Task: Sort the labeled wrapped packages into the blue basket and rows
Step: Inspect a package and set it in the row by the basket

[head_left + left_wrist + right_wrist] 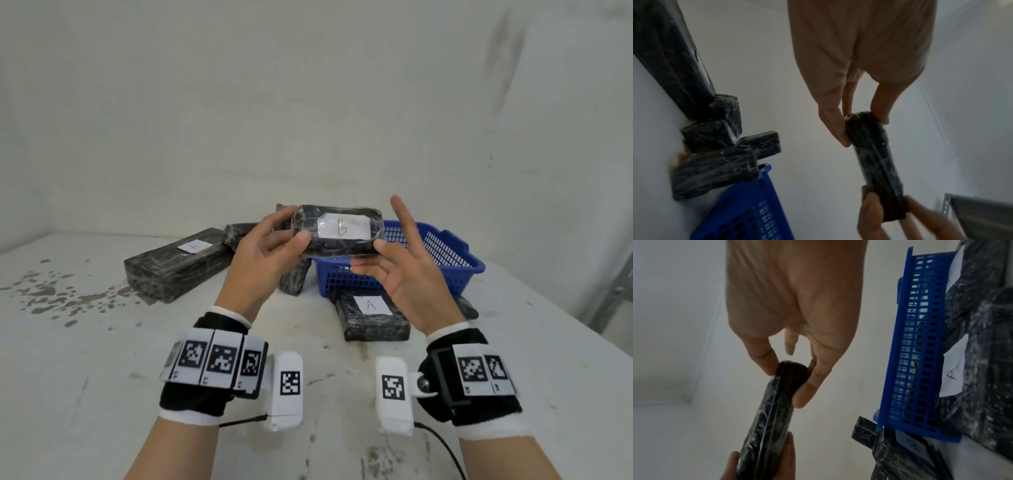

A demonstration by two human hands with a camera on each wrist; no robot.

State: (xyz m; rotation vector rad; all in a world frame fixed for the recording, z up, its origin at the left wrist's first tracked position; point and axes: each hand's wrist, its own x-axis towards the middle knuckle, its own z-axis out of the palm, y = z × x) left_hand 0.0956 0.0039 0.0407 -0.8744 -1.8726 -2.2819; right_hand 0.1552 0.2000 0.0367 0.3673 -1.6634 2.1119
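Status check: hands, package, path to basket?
Left hand and right hand pinch B package ends, raised. Blue basket behind. Nothing between.

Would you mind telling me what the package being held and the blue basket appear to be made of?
The package labelled B, pinched at its ends by the left hand and right hand, looks wrapped in glossy clear film over dark material: wrinkles and glare show. Its label seems white paper. The blue basket looks like rigid moulded plastic, with a perforated grid wall.

Clearance around basket
Basket (442, 253) mouth open above; packages (371, 318) crowd its front and left; near tabletop (102, 377) bare.
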